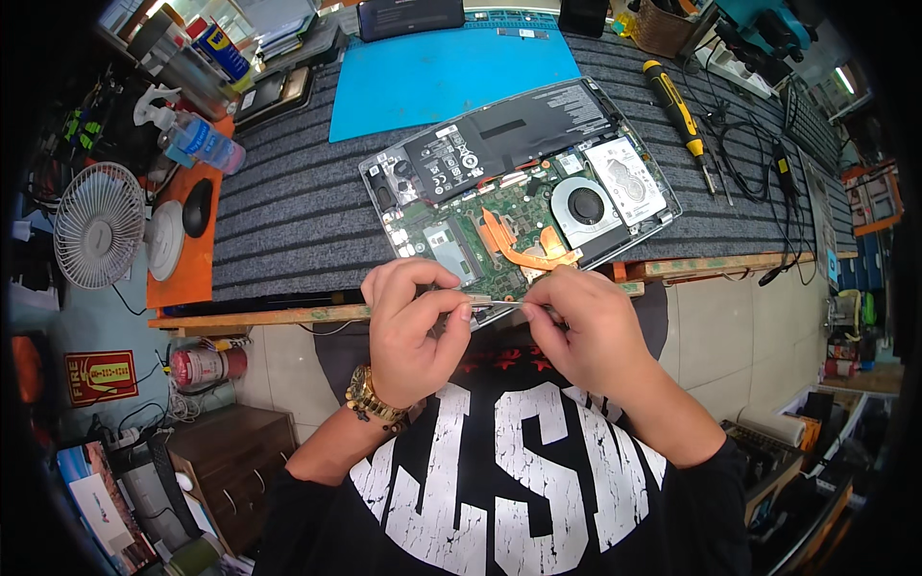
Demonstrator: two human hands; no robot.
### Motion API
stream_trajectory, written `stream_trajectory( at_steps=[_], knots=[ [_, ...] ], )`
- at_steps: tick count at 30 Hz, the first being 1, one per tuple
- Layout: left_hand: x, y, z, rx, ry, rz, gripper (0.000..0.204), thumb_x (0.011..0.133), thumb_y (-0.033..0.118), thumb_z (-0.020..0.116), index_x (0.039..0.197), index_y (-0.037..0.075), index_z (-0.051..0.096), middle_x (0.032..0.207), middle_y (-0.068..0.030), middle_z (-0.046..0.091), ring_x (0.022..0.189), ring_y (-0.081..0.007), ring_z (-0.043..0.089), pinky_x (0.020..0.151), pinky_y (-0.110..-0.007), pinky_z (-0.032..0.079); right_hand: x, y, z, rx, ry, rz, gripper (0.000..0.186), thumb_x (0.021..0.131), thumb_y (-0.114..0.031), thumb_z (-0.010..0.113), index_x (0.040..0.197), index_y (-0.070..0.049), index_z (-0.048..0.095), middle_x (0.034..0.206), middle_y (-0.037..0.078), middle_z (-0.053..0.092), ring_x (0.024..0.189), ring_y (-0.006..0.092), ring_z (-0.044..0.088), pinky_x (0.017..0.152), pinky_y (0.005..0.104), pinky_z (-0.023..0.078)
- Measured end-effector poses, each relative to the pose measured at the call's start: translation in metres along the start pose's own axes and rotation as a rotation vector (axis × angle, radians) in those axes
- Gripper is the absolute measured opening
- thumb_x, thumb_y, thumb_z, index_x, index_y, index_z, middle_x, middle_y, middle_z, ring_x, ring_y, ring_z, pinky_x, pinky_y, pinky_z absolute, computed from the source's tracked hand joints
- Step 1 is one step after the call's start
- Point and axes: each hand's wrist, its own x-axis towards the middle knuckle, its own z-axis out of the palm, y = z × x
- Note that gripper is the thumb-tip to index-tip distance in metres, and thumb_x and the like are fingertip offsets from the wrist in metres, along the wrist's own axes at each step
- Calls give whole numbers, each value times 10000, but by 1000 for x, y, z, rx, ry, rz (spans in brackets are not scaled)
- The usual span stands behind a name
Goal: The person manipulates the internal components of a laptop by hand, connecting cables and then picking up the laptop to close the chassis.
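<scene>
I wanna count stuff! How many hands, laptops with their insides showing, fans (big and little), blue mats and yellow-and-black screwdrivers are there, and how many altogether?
Hands: 2 (left hand, right hand)
Opened laptop: 1
Fans: 2 (white desk fan, laptop's cooling fan)
Blue mat: 1
Yellow-and-black screwdriver: 1
Total: 7

Soft, bright light covers the laptop (523, 197) as fisheye distortion bows the striped mat (279, 221) and corners fall black.
</scene>
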Motion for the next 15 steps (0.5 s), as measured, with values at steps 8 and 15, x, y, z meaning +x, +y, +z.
stream_trajectory(
  at_steps=[8,15],
  knots=[
    [1,2,-2,28,-26,18,85,878,41,811,955,63,783,1131,-92,716,1112,-320,660,1021,-459,443,-1,-3,0,26,-10,12,142,914,-16,826,965,-64,703,865,91,693,759,330,686,706,436,536],
    [1,2,-2,22,-20,14,86,877,40,810,956,64,783,1132,-92,717,1109,-316,660,1022,-456,444,2,-3,4,1,-22,-10,146,908,-29,826,961,-79,699,867,85,692,768,342,691,718,455,542]
  ],
)
